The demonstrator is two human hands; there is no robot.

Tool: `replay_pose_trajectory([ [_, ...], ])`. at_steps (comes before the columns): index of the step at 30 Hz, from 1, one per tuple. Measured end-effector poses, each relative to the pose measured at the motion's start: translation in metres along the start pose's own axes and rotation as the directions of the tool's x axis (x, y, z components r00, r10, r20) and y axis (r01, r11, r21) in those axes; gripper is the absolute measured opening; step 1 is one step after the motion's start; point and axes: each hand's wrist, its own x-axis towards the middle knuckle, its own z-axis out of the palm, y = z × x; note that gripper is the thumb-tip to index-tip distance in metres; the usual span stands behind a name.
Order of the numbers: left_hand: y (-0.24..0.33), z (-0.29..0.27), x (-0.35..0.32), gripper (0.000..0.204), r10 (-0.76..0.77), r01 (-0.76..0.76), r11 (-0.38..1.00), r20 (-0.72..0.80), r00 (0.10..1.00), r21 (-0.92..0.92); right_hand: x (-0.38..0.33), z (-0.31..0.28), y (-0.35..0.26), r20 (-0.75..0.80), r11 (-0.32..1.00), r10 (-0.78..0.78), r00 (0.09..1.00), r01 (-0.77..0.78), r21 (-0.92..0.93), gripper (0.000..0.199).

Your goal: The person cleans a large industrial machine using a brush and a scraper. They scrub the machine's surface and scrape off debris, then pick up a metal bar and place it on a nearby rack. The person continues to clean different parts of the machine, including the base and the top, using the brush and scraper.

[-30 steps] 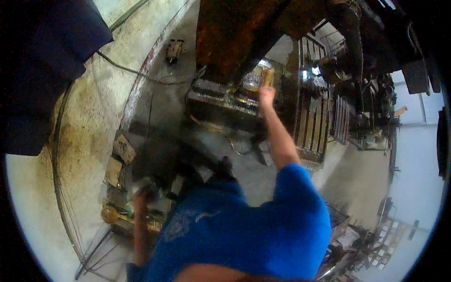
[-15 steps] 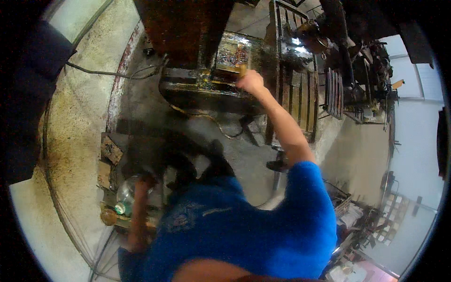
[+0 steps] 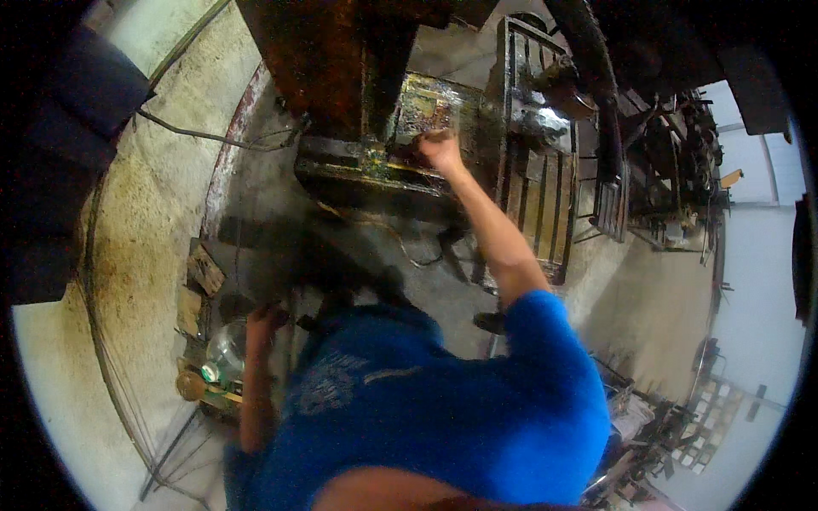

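My right arm stretches forward over the greasy, dark bed of a heavy machine [image 3: 375, 175]. Its right hand [image 3: 440, 151] is closed low over a plate [image 3: 426, 106] littered with small bits; what the fingers hold is hidden and blurred. Just beyond that hand rises the machine's brown, rust-stained column [image 3: 315, 60]. At my left side my left hand [image 3: 267, 324] hangs low in shadow, its fingers too dark to read. Beside it lies a clear plastic bottle [image 3: 228, 345] with a green and white cap [image 3: 210, 372].
A slatted metal rack [image 3: 545, 204] stands right of the machine. Cables [image 3: 200, 134] run along the stained wall [image 3: 153, 221] at left. A hose [image 3: 383, 230] lies on the floor below the bed. Wooden pieces [image 3: 204, 271] sit near the bottle. Cluttered metal parts line the far right.
My right hand has shifted slightly left and lower over the machine bed; the yellowish piece that stuck up from it no longer shows. My left hand has risen a little beside the bottle.
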Motion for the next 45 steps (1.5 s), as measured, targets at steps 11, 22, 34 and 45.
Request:
replay_pose_trajectory([
  [11, 0.027, -0.064, 0.032, 0.029, -0.017, 0.013, 0.997, 0.046, 0.999, 0.078, -0.029, 0.069, -0.009, -0.327, 0.963, 0.218, 0.920, -0.148, 0.225, 0.011],
  [22, 0.022, -0.069, 0.060, 0.029, -0.047, 0.034, 0.985, 0.073, 0.996, 0.168, -0.020, 0.090, -0.039, -0.332, 0.998, -0.057, 0.942, 0.044, -0.047, 0.028],
  [34, 0.061, -0.053, 0.074, 0.027, -0.080, 0.064, 0.966, 0.054, 0.995, 0.250, -0.042, 0.092, 0.005, -0.123, 0.679, -0.497, 0.859, 0.296, -0.672, 0.012],
  [45, 0.022, -0.069, 0.145, 0.029, 0.172, -0.227, 0.913, 0.184, 0.968, 0.339, -0.087, 0.147, -0.030, 0.070, 0.910, -0.242, 0.968, 0.251, -0.329, 0.014],
])
